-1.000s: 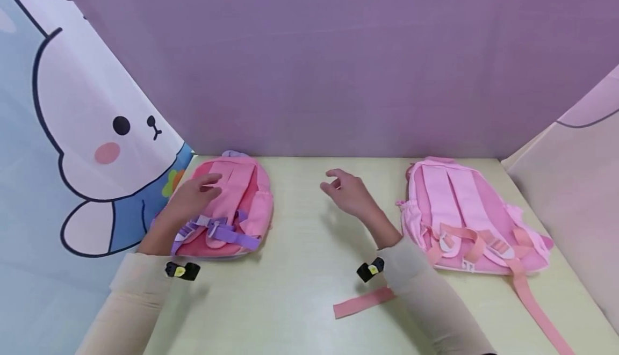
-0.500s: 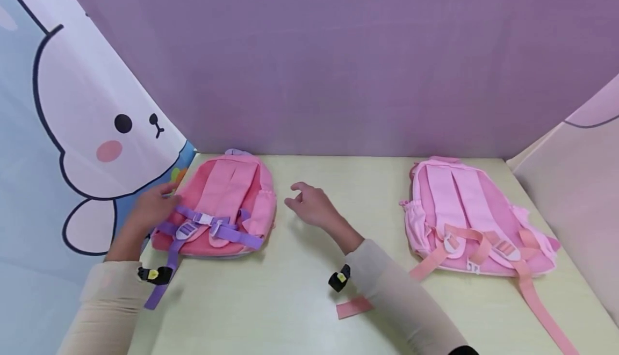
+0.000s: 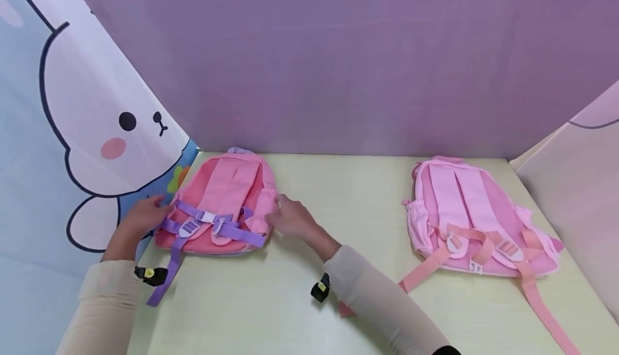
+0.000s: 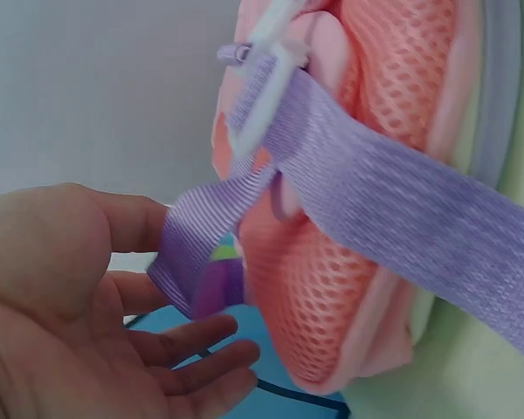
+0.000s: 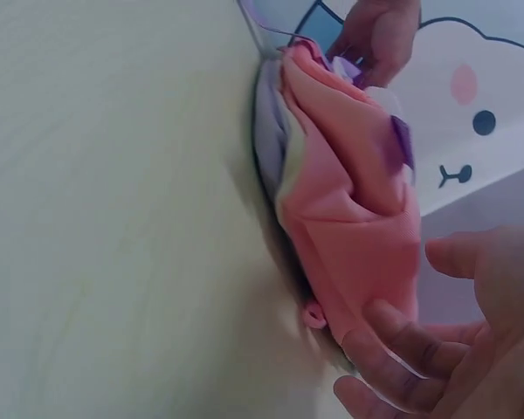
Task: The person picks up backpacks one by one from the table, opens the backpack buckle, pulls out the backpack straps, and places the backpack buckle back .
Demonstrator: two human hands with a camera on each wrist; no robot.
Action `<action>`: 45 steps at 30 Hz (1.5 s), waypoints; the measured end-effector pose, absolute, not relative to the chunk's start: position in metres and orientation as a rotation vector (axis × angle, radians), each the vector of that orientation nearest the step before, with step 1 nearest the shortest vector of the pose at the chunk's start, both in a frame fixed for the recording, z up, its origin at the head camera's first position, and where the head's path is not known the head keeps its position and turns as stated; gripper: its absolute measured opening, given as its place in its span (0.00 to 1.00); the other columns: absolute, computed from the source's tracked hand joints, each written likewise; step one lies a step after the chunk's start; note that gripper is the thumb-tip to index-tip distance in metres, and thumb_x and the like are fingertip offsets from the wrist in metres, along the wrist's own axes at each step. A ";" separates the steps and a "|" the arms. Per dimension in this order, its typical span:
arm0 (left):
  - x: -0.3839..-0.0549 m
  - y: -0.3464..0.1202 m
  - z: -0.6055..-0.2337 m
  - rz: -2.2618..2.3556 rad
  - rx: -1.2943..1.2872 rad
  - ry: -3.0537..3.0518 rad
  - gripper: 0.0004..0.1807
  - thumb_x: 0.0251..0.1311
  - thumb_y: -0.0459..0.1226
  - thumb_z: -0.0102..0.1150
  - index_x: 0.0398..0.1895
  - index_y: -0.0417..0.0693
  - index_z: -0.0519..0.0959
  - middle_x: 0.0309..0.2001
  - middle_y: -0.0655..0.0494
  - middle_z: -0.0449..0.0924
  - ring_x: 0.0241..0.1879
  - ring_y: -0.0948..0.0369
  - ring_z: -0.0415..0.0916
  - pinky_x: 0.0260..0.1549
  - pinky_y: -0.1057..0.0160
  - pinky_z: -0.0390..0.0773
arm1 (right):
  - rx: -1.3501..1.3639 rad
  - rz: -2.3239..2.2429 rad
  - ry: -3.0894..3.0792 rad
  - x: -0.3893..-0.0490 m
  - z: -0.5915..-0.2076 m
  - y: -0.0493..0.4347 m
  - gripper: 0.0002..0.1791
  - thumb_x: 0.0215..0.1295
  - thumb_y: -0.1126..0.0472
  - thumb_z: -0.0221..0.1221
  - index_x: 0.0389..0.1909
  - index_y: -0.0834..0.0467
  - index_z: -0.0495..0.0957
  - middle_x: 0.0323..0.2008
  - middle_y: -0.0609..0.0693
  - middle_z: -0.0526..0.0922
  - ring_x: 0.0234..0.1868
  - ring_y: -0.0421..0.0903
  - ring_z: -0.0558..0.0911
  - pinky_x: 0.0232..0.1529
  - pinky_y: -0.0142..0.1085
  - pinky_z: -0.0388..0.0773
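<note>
I see the left hand (image 3: 145, 215) and right hand (image 3: 293, 217), fingers loose, beside the left pink bag (image 3: 233, 182). Looks soft, light; hold both sides.

**Two pinks, trimmed in purple and peach**

Near the worktop's (image 3: 242, 301) far left corner, the coral-pink backpack (image 3: 232, 183) has ribbed purple webbing straps (image 3: 237, 233), a white buckle (image 3: 208, 217) and coral mesh (image 4: 306, 271) dotted with oval holes. Toward the right edge, the candy-pink backpack (image 3: 469, 199) has peach webbing straps (image 3: 537, 298). The worktop is pale yellow-green. Beyond its far edge stands a mauve wall (image 3: 338, 65); past the left edge, a light-blue backdrop (image 3: 29, 194) bears a white, dark-outlined rabbit print (image 3: 92, 97), cheek pink.
</note>
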State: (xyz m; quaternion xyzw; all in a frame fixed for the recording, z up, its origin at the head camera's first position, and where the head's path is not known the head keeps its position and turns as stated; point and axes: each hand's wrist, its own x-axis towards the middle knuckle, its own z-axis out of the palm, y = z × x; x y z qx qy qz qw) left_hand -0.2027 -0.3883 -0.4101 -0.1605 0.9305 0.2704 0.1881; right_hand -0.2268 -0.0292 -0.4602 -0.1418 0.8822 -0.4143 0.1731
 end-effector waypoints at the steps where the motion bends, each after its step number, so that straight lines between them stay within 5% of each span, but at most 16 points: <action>1: -0.203 -0.390 -0.412 0.757 -0.458 2.614 0.41 0.78 0.51 0.40 0.79 0.30 0.43 0.74 0.20 0.47 0.71 0.24 0.48 0.64 0.28 0.63 | -0.412 -1.164 2.510 -0.226 -0.461 -0.030 0.37 0.72 0.48 0.58 0.76 0.59 0.61 0.32 0.51 0.76 0.29 0.44 0.76 0.28 0.35 0.72; 11: -0.198 -0.394 -0.425 0.864 -0.475 2.595 0.36 0.78 0.47 0.43 0.77 0.31 0.52 0.69 0.23 0.59 0.66 0.30 0.60 0.62 0.31 0.69 | -0.437 -1.145 2.526 -0.225 -0.465 -0.036 0.38 0.72 0.49 0.59 0.76 0.61 0.59 0.36 0.51 0.77 0.31 0.44 0.78 0.28 0.33 0.75; 45: -0.197 -0.390 -0.433 0.918 -0.481 2.580 0.36 0.79 0.49 0.42 0.77 0.32 0.53 0.68 0.26 0.62 0.65 0.34 0.63 0.60 0.36 0.73 | -0.479 -1.131 2.541 -0.225 -0.469 -0.028 0.38 0.72 0.50 0.58 0.76 0.63 0.59 0.29 0.51 0.73 0.23 0.42 0.75 0.23 0.32 0.71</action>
